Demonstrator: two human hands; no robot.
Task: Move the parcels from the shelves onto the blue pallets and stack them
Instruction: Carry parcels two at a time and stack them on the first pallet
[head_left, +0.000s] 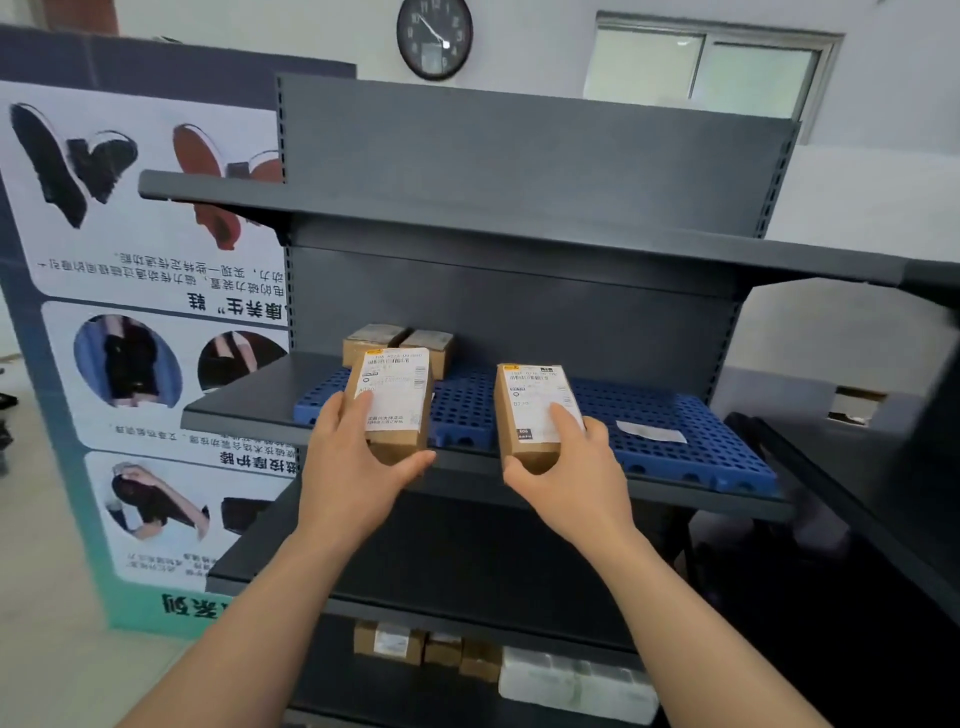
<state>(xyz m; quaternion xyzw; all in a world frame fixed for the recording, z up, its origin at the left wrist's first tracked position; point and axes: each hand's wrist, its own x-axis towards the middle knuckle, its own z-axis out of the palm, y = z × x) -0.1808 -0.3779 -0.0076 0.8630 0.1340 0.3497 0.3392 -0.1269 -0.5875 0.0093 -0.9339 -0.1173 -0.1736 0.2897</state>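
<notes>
Left grip (358, 457) holds a brown labelled parcel (400, 400) by its near end, thumb at the end face, fingers on the label. Right grip (566, 467) holds a second parcel (530, 410) likewise. Beyond both grips: blue pallets (717, 447) on the shelf (244, 405). Two smaller parcels (397, 340) sit behind the left grip's parcel.

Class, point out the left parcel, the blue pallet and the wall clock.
left parcel (400, 384): head view, on its white label.
blue pallet (727, 441): head view, on its bare grid top.
wall clock (435, 39): head view, on its dial.
</notes>
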